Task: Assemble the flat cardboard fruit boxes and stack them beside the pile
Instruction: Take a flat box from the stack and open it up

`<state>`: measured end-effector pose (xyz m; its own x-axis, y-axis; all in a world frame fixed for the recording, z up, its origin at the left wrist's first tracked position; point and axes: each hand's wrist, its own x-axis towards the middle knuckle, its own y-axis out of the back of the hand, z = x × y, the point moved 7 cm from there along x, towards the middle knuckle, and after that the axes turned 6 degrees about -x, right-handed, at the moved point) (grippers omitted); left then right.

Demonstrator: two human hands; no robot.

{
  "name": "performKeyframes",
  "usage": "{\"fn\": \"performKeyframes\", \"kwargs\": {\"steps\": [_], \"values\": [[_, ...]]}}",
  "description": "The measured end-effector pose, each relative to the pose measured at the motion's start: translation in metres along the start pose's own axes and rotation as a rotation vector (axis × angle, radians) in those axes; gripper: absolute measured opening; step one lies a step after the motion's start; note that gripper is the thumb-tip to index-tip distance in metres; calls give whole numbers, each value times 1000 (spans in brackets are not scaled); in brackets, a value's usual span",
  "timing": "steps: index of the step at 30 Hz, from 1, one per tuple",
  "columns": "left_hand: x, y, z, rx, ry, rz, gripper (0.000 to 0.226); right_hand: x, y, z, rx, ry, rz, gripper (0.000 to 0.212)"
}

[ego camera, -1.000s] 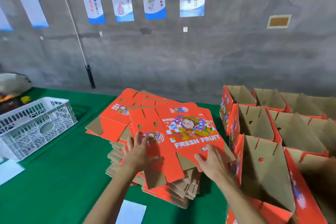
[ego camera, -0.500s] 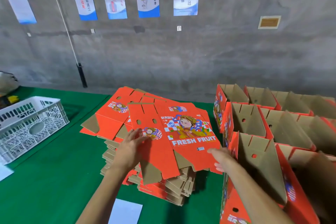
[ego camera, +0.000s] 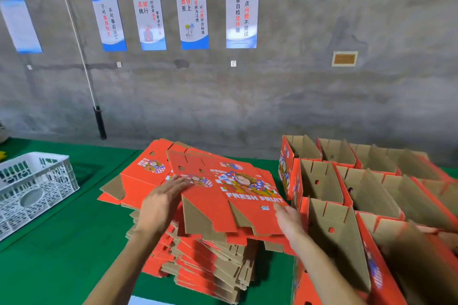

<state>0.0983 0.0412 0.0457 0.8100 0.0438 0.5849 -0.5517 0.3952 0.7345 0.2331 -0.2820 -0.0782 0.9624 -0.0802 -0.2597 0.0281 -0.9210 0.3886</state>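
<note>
A pile of flat red cardboard fruit boxes (ego camera: 203, 262) lies on the green table in front of me. The top flat box (ego camera: 223, 195), printed "FRESH FRUIT", is raised a little off the pile. My left hand (ego camera: 163, 203) holds its left edge, fingers stretched over the red face. My right hand (ego camera: 288, 221) touches its near right corner with straight fingers. To the right stand several assembled boxes (ego camera: 347, 190), open-topped with brown insides, packed in rows.
A white plastic crate (ego camera: 34, 188) sits at the left on the green table (ego camera: 62, 255). A white paper sheet (ego camera: 146, 301) lies at the near edge. A grey concrete wall with blue posters (ego camera: 241, 10) stands behind.
The view has tilted up and drawn closer. My left hand slid to the left edge of the top flat box and my right hand to its near right corner; the box has lifted slightly.
</note>
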Motion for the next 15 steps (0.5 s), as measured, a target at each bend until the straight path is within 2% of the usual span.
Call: {"fn": "performKeyframes", "kwargs": {"steps": [2,4,7,10,13,15], "values": [[6,28,-11,-26,13,126,36,-4,25,-14,-16,92,170,41],[10,51,-19,-16,28,250,35,-7,46,-23,52,173,266,43],[12,72,-28,-24,44,375,34,-12,62,-50,183,354,249,43],[16,81,-33,-125,82,390,26,-22,74,-83,270,506,168,45],[20,89,-30,-268,95,435,8,-36,92,-116,365,641,192,70],[24,92,-27,-309,135,488,7,-40,102,-133,442,673,199,90]]}}
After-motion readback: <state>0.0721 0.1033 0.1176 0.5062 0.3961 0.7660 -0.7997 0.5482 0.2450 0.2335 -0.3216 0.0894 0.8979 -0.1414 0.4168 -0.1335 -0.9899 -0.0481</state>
